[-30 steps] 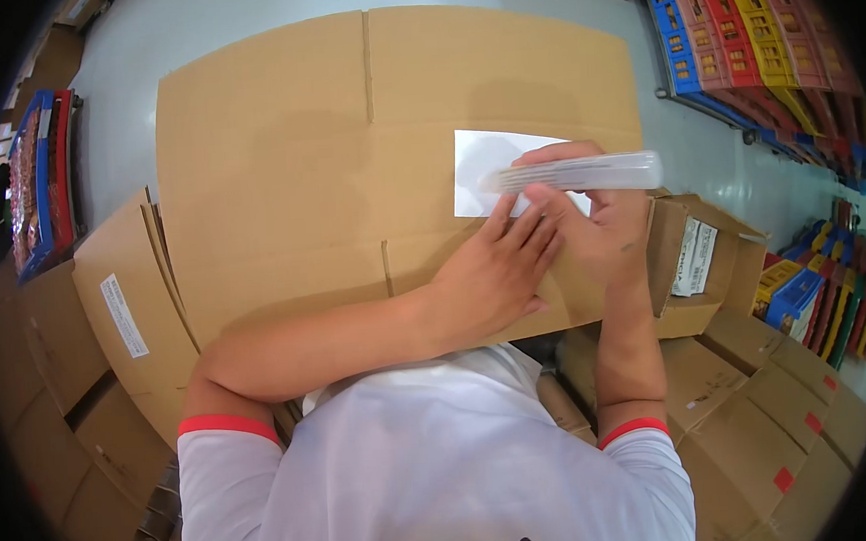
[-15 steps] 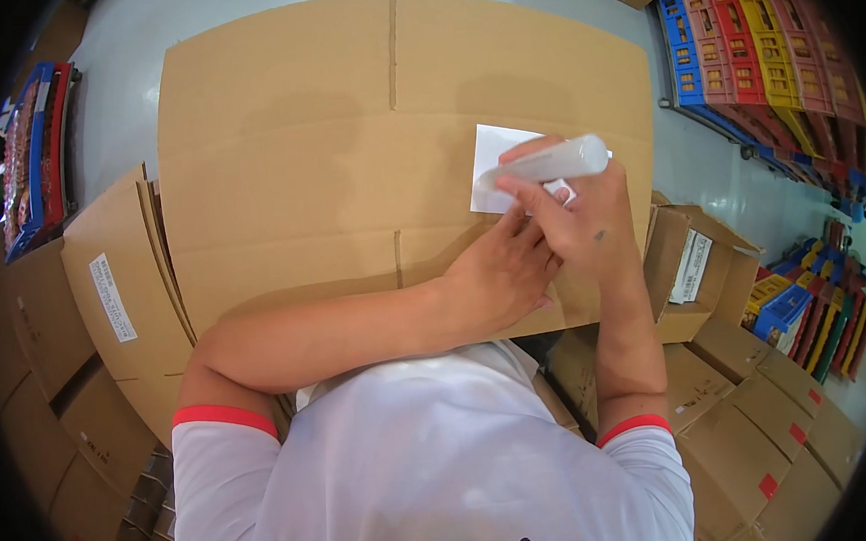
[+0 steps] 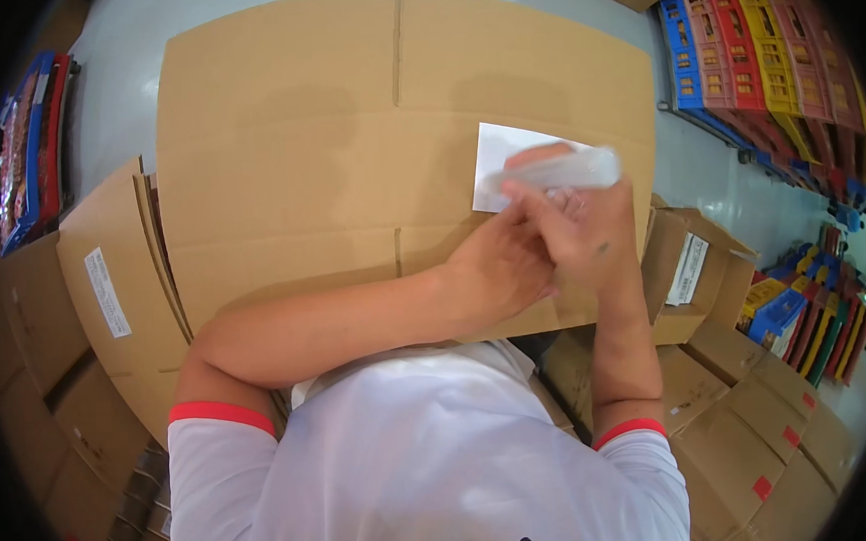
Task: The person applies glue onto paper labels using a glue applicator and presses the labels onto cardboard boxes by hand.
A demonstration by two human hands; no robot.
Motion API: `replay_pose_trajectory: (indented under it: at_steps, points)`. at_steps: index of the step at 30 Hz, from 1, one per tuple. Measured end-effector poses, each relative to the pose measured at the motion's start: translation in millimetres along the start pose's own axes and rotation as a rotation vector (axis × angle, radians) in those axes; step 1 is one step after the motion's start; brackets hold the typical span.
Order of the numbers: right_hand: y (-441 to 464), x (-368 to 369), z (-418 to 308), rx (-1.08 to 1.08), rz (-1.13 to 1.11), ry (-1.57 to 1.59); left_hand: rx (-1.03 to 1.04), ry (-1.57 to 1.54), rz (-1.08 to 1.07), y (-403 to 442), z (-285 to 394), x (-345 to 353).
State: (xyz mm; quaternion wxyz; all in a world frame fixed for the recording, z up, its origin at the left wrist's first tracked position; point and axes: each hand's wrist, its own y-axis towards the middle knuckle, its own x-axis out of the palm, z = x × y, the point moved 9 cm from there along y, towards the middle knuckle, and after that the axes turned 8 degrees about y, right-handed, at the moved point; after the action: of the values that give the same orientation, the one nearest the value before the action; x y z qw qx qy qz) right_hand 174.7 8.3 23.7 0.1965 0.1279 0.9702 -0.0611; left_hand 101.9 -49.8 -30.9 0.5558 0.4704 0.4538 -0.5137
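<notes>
Clamping translucent white cylindrical tube [image 3: 584,168] in right hand [image 3: 587,225], long axis crosswise, left end over white rectangular paper [image 3: 491,150]; left hand [image 3: 502,270] just bodyward, cannot tell if closed.

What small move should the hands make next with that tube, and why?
Perhaps steady the right hand and the translucent tube it holds: both look blurred, and the tube's narrower end is over the white sheet on the cardboard. The left hand is close by.
</notes>
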Motion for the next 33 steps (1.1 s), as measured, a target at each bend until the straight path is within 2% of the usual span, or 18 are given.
replay_pose_trajectory:
  at_steps: [1, 2, 4, 10, 14, 16, 19, 21, 28, 33]
  points:
    - [2, -10, -1, -0.037, 0.101, 0.035, 0.009, 0.0, -0.001, 1, 0, -2]
    - [6, -13, 2, -0.035, 0.108, 0.036, -0.01, 0.032, 0.049, 1, -4, -9]
    - [14, -34, 14, -0.002, 0.269, 0.228, -0.033, 0.066, 0.098, 2, -10, -18]
    - [30, -21, 5, -0.136, 0.26, 0.131, -0.055, 0.015, 0.124, 3, -17, -23]
    - [30, -19, 12, -0.087, 0.246, 0.104, -0.043, -0.006, 0.02, 5, -17, -19]
    - [25, -33, 21, -0.103, 0.3, 0.124, -0.031, -0.004, -0.016, 6, -15, -16]
    - [10, -64, 42, -0.017, 0.381, 0.07, -0.066, -0.017, 0.087, 8, -19, -25]
    - [-1, -86, 56, -0.012, 0.432, 0.093, -0.081, 0.008, 0.014, 9, -19, -23]
    - [-37, -142, 76, 0.084, 0.618, 0.075, -0.087, -0.071, 0.039, 14, -15, -24]
    - [-49, -152, 79, 0.01, 0.668, 0.252, -0.091, -0.07, 0.021, 15, -16, -25]
